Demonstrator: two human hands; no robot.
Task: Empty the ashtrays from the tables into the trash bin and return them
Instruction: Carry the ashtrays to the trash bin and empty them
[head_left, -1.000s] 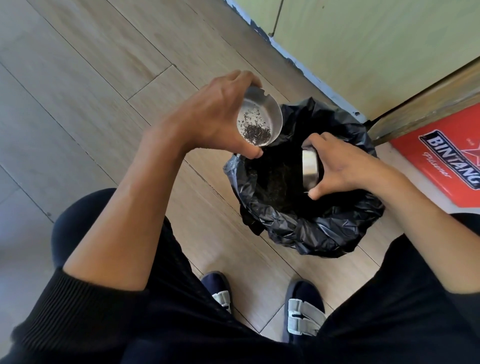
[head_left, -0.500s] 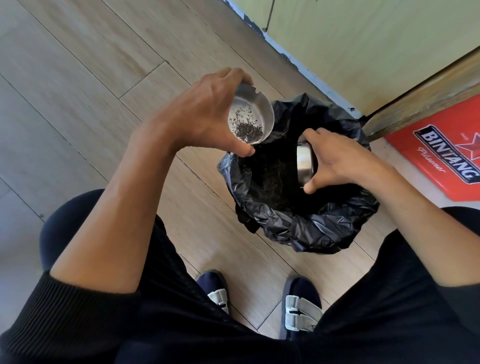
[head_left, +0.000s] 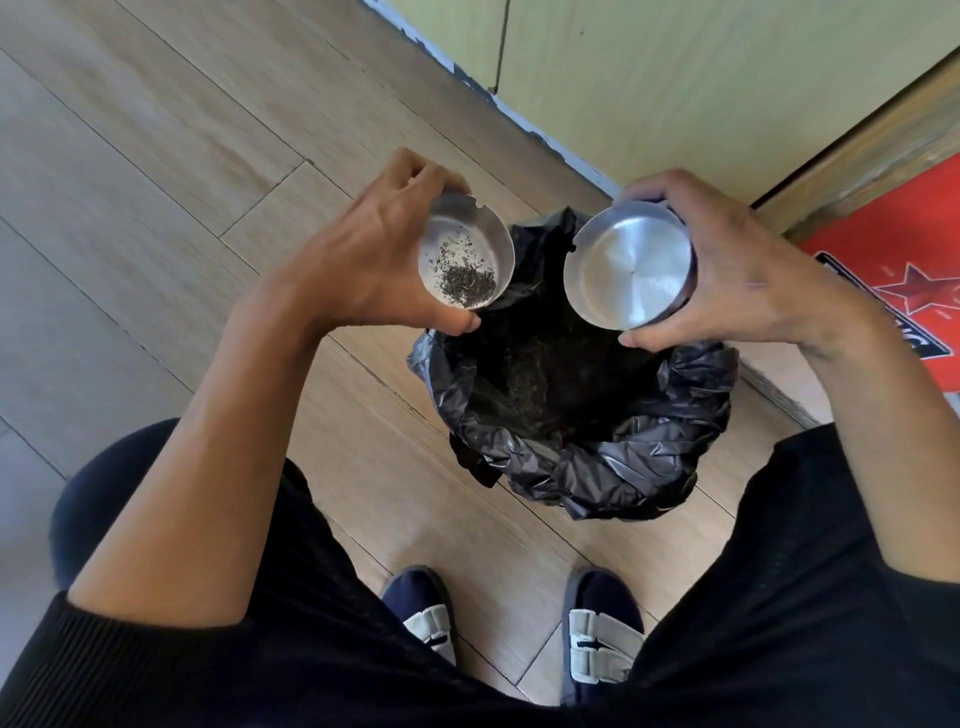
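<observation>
Bright, even daylight fills the view, nothing dim here. The wood floor (head_left: 208, 156) reads pale and a little washed out at upper left, while the yellow wall (head_left: 675, 78) glows softly. A soft sheen sits on the clean ashtray (head_left: 631, 273) in the right hand (head_left: 753, 280), no harsh glare. The ash-flecked ashtray (head_left: 465, 262) in the left hand (head_left: 374, 260) stays crisp, flecks clearly resolved. The black bin liner (head_left: 597, 467) catches small highlights on its creases; its inside falls into deep shadow with little detail. Dark clothing at the bottom swallows detail. Floorboard lines bow with wide-angle distortion, and the edges look slightly soft.
</observation>
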